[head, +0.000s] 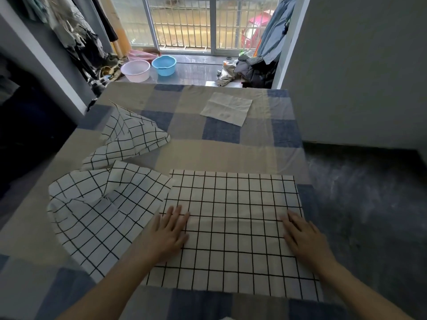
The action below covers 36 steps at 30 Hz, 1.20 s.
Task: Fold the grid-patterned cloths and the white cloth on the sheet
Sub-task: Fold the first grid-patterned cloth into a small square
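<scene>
A grid-patterned cloth (233,204) lies spread flat on the checked blue and beige sheet (208,153) right in front of me. My left hand (169,232) rests flat on its left part, fingers straight. My right hand (302,236) presses flat on its right part. A second grid-patterned cloth (99,209) lies rumpled to the left, its edge touching the flat one. A third grid-patterned cloth (131,137) lies bunched further back on the left. The white cloth (227,107) lies flat at the far side of the sheet.
The sheet's right edge drops to a dark floor (365,204). Beyond the far edge stand a pink basin (135,70) and a blue basin (164,65) on the tiled floor, with a pile of clothes (251,70) by the barred window. Clothes hang at the left.
</scene>
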Available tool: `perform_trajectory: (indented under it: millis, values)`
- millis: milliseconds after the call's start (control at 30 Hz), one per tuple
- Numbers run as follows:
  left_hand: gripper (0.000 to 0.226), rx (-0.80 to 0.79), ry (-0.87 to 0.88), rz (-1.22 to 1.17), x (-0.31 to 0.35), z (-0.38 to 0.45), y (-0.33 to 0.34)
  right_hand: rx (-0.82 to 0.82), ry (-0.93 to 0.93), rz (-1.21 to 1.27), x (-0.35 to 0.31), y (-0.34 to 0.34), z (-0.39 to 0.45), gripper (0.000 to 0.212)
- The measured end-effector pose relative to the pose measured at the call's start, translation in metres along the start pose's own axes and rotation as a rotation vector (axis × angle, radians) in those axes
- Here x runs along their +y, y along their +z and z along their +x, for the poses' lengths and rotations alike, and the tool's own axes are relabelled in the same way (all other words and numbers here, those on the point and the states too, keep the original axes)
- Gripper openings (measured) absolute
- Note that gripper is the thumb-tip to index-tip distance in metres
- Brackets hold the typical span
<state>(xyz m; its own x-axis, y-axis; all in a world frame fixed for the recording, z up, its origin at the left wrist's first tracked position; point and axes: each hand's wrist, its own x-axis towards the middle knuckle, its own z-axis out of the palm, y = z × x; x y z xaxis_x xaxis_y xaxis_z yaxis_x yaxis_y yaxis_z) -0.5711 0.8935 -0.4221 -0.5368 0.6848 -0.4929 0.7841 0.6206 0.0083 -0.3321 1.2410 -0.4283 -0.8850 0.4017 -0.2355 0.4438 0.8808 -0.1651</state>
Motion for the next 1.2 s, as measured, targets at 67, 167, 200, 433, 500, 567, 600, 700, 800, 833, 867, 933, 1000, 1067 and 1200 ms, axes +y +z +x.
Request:
perform_trajectory:
  millis: [67, 167, 200, 433, 500, 567, 600, 700, 800, 833, 867, 933, 1000, 1067, 1200]
  values:
    - [0.091, -0.01, -0.028, 0.022, 0.003, -0.003, -0.002, 0.005, 0.025, 0.026, 0.0, -0.005, -0.002, 0.061]
    - [0.071, 0.027, -0.077, -0.053, 0.006, -0.005, -0.011, -0.002, 0.038, 0.065, -0.003, -0.016, -0.003, 0.056]
    - [0.071, 0.074, -0.071, -0.073, 0.005, -0.006, -0.012, -0.012, 0.045, 0.074, -0.004, -0.02, -0.002, 0.054]
    - [0.037, 0.293, -0.063, -0.151, -0.003, -0.011, -0.014, -0.087, 0.057, 0.004, -0.008, -0.038, 0.003, 0.049]
    - [0.028, 0.315, -0.105, -0.175, -0.004, -0.011, -0.013, -0.107, 0.054, -0.001, -0.009, -0.041, 0.005, 0.046]
    - [0.019, 0.336, -0.152, -0.203, -0.005, -0.014, -0.011, -0.132, 0.058, -0.015, -0.01, -0.045, 0.008, 0.041]
    - [0.014, 0.349, -0.166, -0.217, -0.006, -0.016, -0.008, -0.139, 0.061, -0.022, -0.01, -0.047, 0.01, 0.038]
    - [0.007, 0.397, -0.188, -0.243, -0.014, -0.021, 0.001, -0.165, 0.078, -0.049, -0.012, -0.048, 0.014, 0.034]
    - [0.009, 0.429, -0.2, -0.262, -0.022, -0.024, 0.006, -0.149, 0.104, -0.049, -0.014, -0.044, 0.016, 0.031]
    - [0.01, 0.438, -0.209, -0.273, -0.024, -0.026, 0.006, -0.131, 0.109, -0.046, -0.014, -0.042, 0.016, 0.028]
    - [0.014, 0.447, -0.215, -0.292, -0.025, -0.027, 0.006, -0.11, 0.109, -0.041, -0.013, -0.04, 0.016, 0.024]
    - [0.02, 0.444, -0.208, -0.331, -0.028, -0.029, 0.006, -0.074, 0.111, -0.024, -0.012, -0.037, 0.016, 0.015]
    - [0.024, 0.413, -0.189, -0.343, -0.031, -0.03, 0.005, -0.051, 0.12, 0.001, -0.011, -0.035, 0.016, 0.009]
    - [0.041, 0.378, -0.189, -0.355, -0.03, -0.029, 0.003, -0.036, 0.13, 0.021, -0.009, -0.033, 0.014, 0.009]
    - [0.057, 0.305, -0.247, -0.412, -0.023, -0.024, 0.001, -0.022, 0.134, 0.017, -0.009, -0.032, 0.013, 0.009]
